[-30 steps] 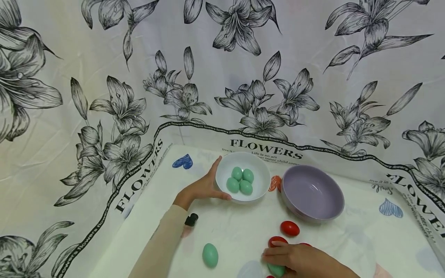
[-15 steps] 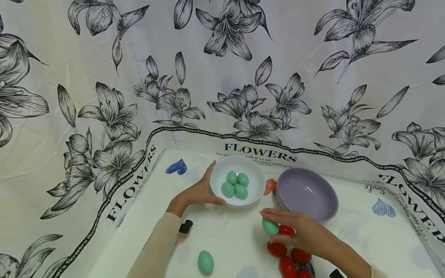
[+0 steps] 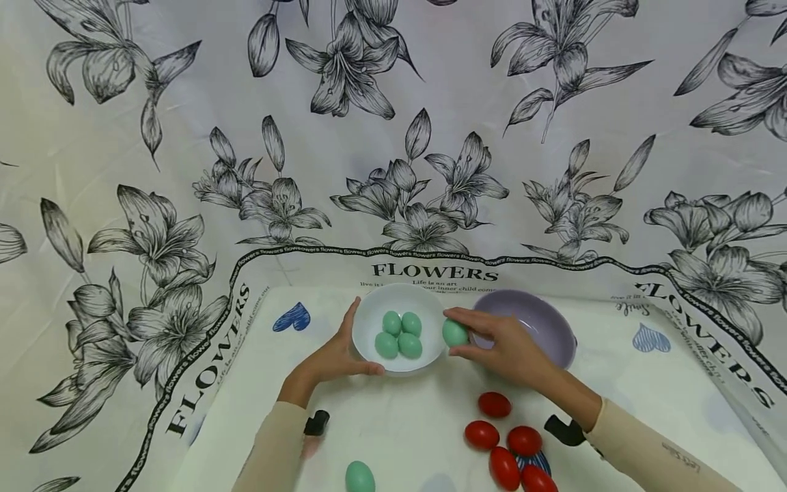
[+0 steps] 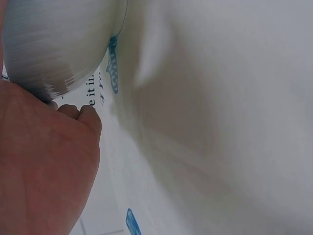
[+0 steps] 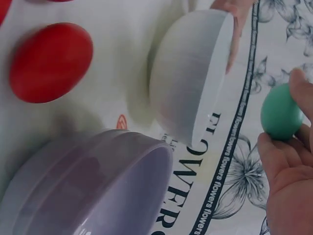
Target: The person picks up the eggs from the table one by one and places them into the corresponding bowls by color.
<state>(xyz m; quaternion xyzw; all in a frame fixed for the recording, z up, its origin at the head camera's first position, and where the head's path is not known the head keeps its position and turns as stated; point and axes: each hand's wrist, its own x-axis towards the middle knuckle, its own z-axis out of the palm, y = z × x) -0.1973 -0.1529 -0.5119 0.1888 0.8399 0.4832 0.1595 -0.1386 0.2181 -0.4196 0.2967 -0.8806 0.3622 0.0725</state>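
My left hand (image 3: 332,352) holds the white bowl (image 3: 364,314) at its left side, thumb at the near rim and fingers toward the back. Several green eggs (image 3: 410,345) lie clustered inside it. Between thumb and fingers, my right hand (image 3: 507,345) pinches another green egg (image 5: 282,112), raised beside the bowl's right rim. Behind that hand is the purple bowl (image 3: 547,328), partly covered by it. In the left wrist view, the left hand (image 4: 46,156) lies against the white bowl's outer wall (image 4: 58,44).
Several red eggs (image 3: 494,404) lie in a group on the white cloth, nearer than the purple bowl. One loose green egg (image 3: 359,477) is at the front edge of the view. A flower-printed curtain (image 3: 344,171) rises behind the bowls.
My right hand has picked the green egg up from among the red eggs and carried it up and left to the white bowl's rim. The left hand stays on the bowl.
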